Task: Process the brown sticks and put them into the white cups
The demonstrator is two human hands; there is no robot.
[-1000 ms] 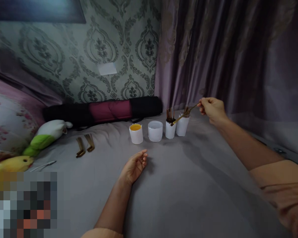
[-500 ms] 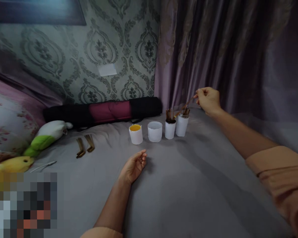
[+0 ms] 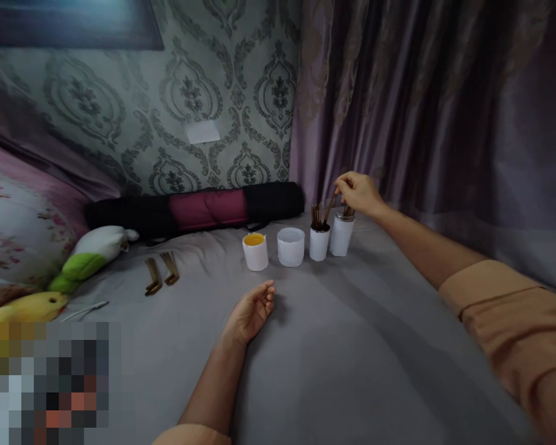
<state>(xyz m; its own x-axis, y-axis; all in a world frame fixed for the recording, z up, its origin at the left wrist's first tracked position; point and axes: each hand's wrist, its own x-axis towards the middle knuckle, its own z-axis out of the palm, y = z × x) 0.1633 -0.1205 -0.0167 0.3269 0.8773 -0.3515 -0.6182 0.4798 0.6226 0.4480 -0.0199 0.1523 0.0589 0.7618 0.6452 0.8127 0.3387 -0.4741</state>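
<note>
Several white cups stand in a row on the grey sheet: one with a yellow inside (image 3: 255,251), an empty one (image 3: 290,246), one holding brown utensils (image 3: 319,240), and the rightmost cup (image 3: 341,233). My right hand (image 3: 358,192) hovers above the two right cups, fingers pinched on a brown utensil (image 3: 328,209) that points down into the third cup. My left hand (image 3: 251,311) rests on the sheet in front of the cups, fingers loosely curled, holding nothing.
Two brown utensils (image 3: 160,274) lie on the sheet at the left. A black and maroon roll (image 3: 199,209) lies along the patterned wall. Plush toys (image 3: 88,256) and a floral pillow (image 3: 18,222) sit at left. Purple curtains (image 3: 421,105) hang behind the cups.
My right hand has moved left and down from beyond the rightmost cup to above the cups, and the utensil has swung from slanting to nearly upright. The left hand stayed still.
</note>
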